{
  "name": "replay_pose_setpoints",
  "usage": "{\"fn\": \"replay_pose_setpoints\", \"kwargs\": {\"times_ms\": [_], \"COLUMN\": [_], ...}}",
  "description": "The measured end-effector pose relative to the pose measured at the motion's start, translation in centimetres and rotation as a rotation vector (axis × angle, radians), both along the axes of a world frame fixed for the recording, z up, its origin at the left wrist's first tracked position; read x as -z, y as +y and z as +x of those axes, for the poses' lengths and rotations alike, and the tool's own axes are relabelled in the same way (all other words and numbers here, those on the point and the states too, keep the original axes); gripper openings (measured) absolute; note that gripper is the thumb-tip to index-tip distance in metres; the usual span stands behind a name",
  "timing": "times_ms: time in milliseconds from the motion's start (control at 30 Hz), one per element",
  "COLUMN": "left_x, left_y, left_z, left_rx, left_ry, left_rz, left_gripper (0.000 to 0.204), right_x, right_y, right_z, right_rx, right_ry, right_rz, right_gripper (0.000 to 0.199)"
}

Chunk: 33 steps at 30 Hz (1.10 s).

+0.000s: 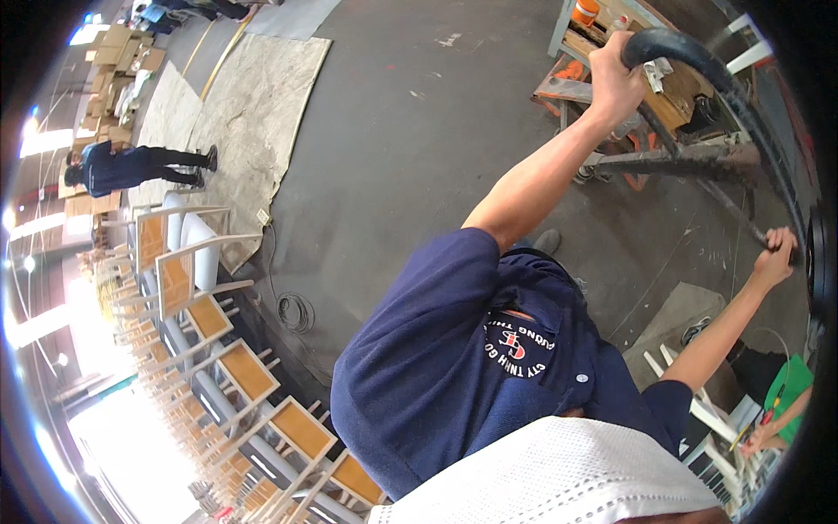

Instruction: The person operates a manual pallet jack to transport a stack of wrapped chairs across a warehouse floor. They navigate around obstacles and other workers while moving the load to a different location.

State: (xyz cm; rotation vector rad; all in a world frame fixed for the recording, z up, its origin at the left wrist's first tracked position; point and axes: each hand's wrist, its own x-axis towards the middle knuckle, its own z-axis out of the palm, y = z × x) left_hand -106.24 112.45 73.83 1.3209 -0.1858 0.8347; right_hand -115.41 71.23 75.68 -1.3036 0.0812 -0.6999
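Gripping a thick, curved black tubular rim (738, 88) at right, with left fingers (614, 46) wrapped around its top and right fingers (776, 238) closed lower down; facing worn grey metal bars (685, 161) and a cluttered brown wooden desk (672, 109), well apart from pale wooden-framed chairs (249, 367).

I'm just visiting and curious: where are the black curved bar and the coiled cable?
Black curved bar (740, 94), head view: middle of its arc.
Coiled cable (296, 327), head view: its lower loops.
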Motion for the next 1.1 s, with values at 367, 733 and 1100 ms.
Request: {"fn": "replay_pose_setpoints", "kwargs": {"times_ms": [367,733,1100], "left_x": [-1.2,-0.4,-0.7], "left_y": [-1.0,-3.6,-6.9], "left_z": [4.6,15.7,24.6], "left_rx": [-0.052,0.13,0.354], "left_ry": [0.096,0.039,0.1], "left_rz": [0.184,0.153,0.036], "left_gripper": [0.033,0.014,0.01], "right_x": [0.5,-3.4,-1.7], "right_y": [1.6,5.5,-1.7], "right_z": [2.1,8.7,17.1], "right_rx": [0.069,0.34,0.301], "right_ry": [-0.123,0.08,-0.095], "right_rz": [0.008,-0.206,-0.21], "right_gripper": [0.01,0.038,0.015]}}
